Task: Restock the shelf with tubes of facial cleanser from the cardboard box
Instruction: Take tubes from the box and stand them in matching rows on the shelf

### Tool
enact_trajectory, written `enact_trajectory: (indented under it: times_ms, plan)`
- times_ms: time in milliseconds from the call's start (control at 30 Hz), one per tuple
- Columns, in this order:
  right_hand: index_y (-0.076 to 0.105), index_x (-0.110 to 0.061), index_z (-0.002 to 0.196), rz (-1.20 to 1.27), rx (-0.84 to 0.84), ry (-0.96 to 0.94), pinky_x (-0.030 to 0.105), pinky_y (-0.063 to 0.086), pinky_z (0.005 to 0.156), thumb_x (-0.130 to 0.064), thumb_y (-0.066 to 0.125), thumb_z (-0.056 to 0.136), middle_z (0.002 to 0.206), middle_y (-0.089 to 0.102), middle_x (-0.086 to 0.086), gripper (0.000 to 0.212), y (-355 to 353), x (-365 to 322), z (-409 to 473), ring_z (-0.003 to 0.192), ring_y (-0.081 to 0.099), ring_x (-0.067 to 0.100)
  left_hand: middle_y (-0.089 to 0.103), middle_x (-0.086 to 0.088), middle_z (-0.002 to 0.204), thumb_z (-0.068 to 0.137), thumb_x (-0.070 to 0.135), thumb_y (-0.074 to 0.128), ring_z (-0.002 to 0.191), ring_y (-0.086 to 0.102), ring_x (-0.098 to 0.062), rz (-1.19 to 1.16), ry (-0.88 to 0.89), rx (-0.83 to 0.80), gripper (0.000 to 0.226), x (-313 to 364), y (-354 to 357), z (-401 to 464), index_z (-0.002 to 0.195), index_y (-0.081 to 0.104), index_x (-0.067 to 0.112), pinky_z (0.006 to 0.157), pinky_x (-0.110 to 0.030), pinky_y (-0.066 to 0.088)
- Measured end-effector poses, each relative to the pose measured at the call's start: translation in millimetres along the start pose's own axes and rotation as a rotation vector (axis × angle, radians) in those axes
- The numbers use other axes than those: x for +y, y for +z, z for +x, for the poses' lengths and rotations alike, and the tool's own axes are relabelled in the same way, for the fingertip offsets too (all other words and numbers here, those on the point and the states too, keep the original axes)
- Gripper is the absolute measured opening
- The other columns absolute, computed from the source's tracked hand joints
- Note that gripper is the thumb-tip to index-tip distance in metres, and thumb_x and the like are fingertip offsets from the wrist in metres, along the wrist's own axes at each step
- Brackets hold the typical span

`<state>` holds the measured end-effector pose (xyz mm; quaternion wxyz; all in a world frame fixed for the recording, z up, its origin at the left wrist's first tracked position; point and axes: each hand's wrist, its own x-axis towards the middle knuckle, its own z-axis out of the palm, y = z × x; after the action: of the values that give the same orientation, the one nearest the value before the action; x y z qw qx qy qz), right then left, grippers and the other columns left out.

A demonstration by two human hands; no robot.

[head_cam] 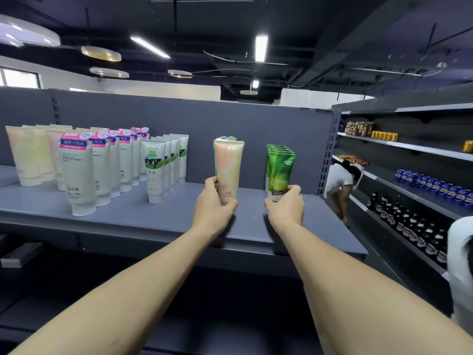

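While both bare arms reach forward over the grey metal shelf [128, 219], the left hand [213, 203] grips the lower end of a group of upright peach-and-pale-green plastic cleanser tubes [228, 167], fingers curled round the front one, with further tube tops showing just behind it. Beside it, toward the shelf's right end, the right hand [285, 204] is wrapped around the base of a row of bright green leaf-printed tubes [280, 170], which stand upright one behind another. Both groups sit near the shelf's front edge, apart from each other. Toward the left end stand more rows running front to back: white tubes with a cow-and-meadow label [156, 172], white tubes with pink-and-blue tops [79, 172], and pale cream-and-peach tubes [24, 157] nearest the left edge. Across the aisle on the right, dark shelving [409, 149] carries blue cans [435, 187] and dark bottles [409, 224], and a person in white [341, 180] bends over.
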<state>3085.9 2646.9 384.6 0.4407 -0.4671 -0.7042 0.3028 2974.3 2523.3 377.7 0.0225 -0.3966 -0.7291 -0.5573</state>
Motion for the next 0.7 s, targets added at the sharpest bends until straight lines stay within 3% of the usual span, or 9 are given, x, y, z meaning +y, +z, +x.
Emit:
enact_trajectory:
  times_ms: [133, 300, 467, 533, 633, 700]
  plan:
    - [0.043, -0.012, 0.121, -0.011, 0.0, 0.012, 0.037, 0.047, 0.075, -0.019, 0.069, 0.087, 0.118, 0.057, 0.009, 0.043, 0.4, -1.2, -1.6, 0.095, 0.057, 0.029, 0.062, 0.003, 0.117, 0.079, 0.02, 0.072, 0.102, 0.062, -0.016, 0.001, 0.001, 0.002, 0.065, -2.0, -9.3, -3.8, 0.135, 0.039, 0.019, 0.089, -0.04, 0.054]
    - [0.041, -0.011, 0.133, -0.079, 0.072, 0.032, 0.045, 0.047, 0.091, -0.035, 0.079, 0.081, 0.133, 0.049, 0.008, 0.069, 0.0, -7.1, -13.4, 0.119, 0.053, 0.034, 0.061, 0.003, 0.118, 0.081, 0.021, 0.072, 0.104, 0.062, -0.015, 0.004, 0.014, 0.009, 0.065, -4.3, -30.4, -13.6, 0.137, 0.039, 0.019, 0.09, -0.039, 0.054]
    - [0.048, -0.015, 0.126, -0.018, 0.201, -0.073, 0.041, 0.046, 0.085, -0.032, 0.071, 0.087, 0.13, 0.047, 0.006, 0.048, 4.8, -26.7, -32.6, 0.116, 0.052, 0.03, 0.061, 0.001, 0.118, 0.081, 0.018, 0.072, 0.103, 0.062, -0.016, 0.016, -0.011, 0.049, 0.064, -3.7, -57.1, -28.5, 0.137, 0.04, 0.017, 0.091, -0.039, 0.054]
    - [0.047, -0.014, 0.126, 0.033, 0.19, 0.031, 0.042, 0.047, 0.082, -0.026, 0.069, 0.088, 0.133, 0.044, 0.008, 0.046, 8.7, -34.6, -39.0, 0.116, 0.05, 0.032, 0.061, 0.001, 0.118, 0.08, 0.019, 0.072, 0.102, 0.063, -0.017, 0.019, -0.03, 0.077, 0.063, -4.7, -66.0, -35.8, 0.135, 0.04, 0.017, 0.091, -0.041, 0.054]
    - [0.044, -0.005, 0.13, 0.011, 0.098, 0.245, 0.043, 0.045, 0.09, -0.023, 0.074, 0.084, 0.138, 0.04, 0.016, 0.057, 7.2, -41.9, -39.8, 0.122, 0.045, 0.037, 0.065, -0.002, 0.116, 0.079, 0.018, 0.073, 0.099, 0.065, -0.017, 0.051, -0.04, 0.125, 0.06, -8.1, -81.1, -48.4, 0.132, 0.044, 0.015, 0.089, -0.039, 0.054]
    - [0.044, -0.006, 0.132, -0.04, 0.073, 0.287, 0.042, 0.044, 0.092, -0.026, 0.076, 0.083, 0.139, 0.043, 0.015, 0.061, 1.4, -37.0, -33.9, 0.126, 0.043, 0.036, 0.065, -0.001, 0.114, 0.079, 0.018, 0.073, 0.098, 0.065, -0.017, 0.063, -0.038, 0.149, 0.06, -13.0, -91.6, -57.0, 0.132, 0.045, 0.015, 0.087, -0.038, 0.054]
